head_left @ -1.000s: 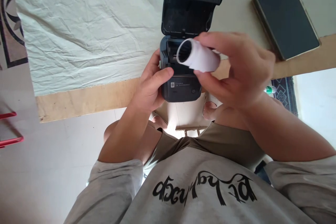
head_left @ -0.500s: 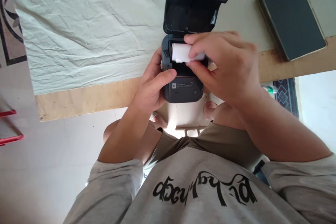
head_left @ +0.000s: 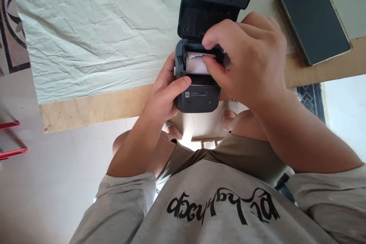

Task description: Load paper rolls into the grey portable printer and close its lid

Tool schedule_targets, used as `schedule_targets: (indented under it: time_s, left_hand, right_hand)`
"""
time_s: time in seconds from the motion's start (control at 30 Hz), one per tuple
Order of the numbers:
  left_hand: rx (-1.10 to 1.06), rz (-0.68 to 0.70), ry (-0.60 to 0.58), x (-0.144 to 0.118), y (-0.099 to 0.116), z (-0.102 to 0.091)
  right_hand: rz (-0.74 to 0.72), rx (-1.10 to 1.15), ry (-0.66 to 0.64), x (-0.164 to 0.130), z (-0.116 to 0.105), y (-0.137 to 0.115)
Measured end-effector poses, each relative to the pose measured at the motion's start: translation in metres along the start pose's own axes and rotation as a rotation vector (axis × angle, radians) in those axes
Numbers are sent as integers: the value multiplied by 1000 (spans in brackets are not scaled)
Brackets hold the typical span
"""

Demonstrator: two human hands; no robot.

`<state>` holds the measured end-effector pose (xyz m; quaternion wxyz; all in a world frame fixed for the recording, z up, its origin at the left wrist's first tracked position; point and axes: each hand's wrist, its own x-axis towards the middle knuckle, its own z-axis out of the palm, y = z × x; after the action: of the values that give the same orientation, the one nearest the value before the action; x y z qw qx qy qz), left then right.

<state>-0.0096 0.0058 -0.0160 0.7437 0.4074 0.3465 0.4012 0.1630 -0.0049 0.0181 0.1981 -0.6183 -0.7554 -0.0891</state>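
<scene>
Paper roll (head_left: 196, 65) pinched by right hand (head_left: 248, 61) inside printer (head_left: 198, 84).

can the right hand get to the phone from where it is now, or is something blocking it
Probably yes. The right hand is busy at the paper roll in the open printer, but the phone lies flat on the table just beyond it, with only bare surface between them. It would have to let go first.

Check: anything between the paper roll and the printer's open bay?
Nothing visible. The paper roll already sits in the bay of the printer, with the lid swung back. The right hand has fingers on the roll; the left hand grips the printer's side.
</scene>
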Motion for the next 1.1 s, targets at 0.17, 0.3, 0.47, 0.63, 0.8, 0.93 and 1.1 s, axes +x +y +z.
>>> schedule_targets:
  time_s: [0.17,0.3,0.47,0.63,0.8,0.93,1.1]
  left_hand:
    - [14,-15,7,-1,1,1]
    - [5,-18,-9,0,0,-1]
    - [33,-50,20,2,0,-2]
    - [21,-20,8,0,1,-2]
    - [0,35,-18,2,-4,-3]
    - [-43,115,-65,6,-12,-8]
    - [28,89,-111,6,-11,-11]
  right_hand:
    - [34,-23,-88,1,-4,-5]
    - [96,47,-151,3,-5,-8]
    - [138,63,-207,8,-5,-12]
    - [72,64,-94,4,-5,-11]
    - [-126,92,271,-16,-6,-10]
    - [-276,147,349,-31,-4,-12]
    - [-325,169,281,-38,4,-14]
